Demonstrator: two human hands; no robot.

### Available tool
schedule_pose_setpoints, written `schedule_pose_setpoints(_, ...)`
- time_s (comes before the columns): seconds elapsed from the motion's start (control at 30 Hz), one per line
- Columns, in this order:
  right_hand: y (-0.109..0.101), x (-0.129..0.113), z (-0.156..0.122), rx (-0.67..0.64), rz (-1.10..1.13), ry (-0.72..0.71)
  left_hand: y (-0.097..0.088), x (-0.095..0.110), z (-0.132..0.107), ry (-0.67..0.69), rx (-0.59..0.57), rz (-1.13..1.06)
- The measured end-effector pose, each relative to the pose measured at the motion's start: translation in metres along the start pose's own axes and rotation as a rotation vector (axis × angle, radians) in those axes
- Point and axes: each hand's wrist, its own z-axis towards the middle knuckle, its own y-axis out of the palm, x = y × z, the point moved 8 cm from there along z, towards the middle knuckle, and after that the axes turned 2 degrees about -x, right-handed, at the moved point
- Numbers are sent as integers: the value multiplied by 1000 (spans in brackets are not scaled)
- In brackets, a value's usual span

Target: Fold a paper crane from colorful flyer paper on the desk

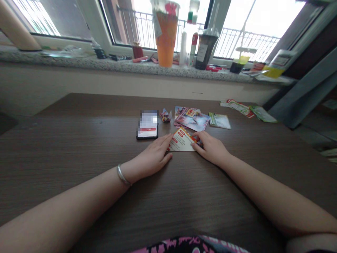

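A sheet of printed paper, white with red and orange print, lies on the table between my hands. Its top comes to a folded point, so the sheet looks like a triangle. My left hand rests flat at its left side, fingers stretched over the edge and thumb apart. At the right corner, my right hand pinches the paper between thumb and curled fingers, where a coloured underside shows. Behind the left hand lies a phone with a lit screen. Next to it stands a small folded paper figure.
Colourful leaflets lie just beyond the paper, with a green-and-white card stack beside them. More paper strips are at the table's far right. The windowsill holds an orange drink cup, a dark cup and bottles.
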Motion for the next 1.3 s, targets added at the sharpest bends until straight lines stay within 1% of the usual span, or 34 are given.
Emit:
schedule_pose_setpoints(0.17,0,4,0,21,136,41,-6,-9,2,-45,102,-146)
schedule_pose_setpoints(0.27,-3,3,-1,62,208,18,-12,-10,2,-6,183,-204)
schedule_pose_setpoints(0.4,-7,1,-2,135,282,-55,-20,-5,1,78,270,-213)
schedule_pose_setpoints(0.53,-12,-2,-4,206,304,-151,-29,-7,-1,74,375,-209)
schedule_pose_setpoints(0.63,-17,-7,-7,240,304,-233,-34,-5,-2,101,406,-200)
schedule_pose_setpoints(0.7,-20,-13,-9,257,297,-304,-36,0,-3,170,417,-189)
schedule_pose_setpoints(0.8,-22,-25,-12,251,290,-447,-39,9,-6,306,416,-191)
schedule_pose_setpoints(0.9,-17,-32,-15,204,266,-550,-38,15,-9,386,381,-185)
schedule_pose_setpoints(1.07,-8,-34,-16,137,189,-588,-29,24,-10,478,264,-80)
schedule_pose_setpoints(1.17,-5,-37,-17,95,145,-629,-25,28,-11,527,233,3)
schedule_pose_setpoints(1.3,-2,-43,-19,45,64,-668,-22,31,-11,555,183,58)
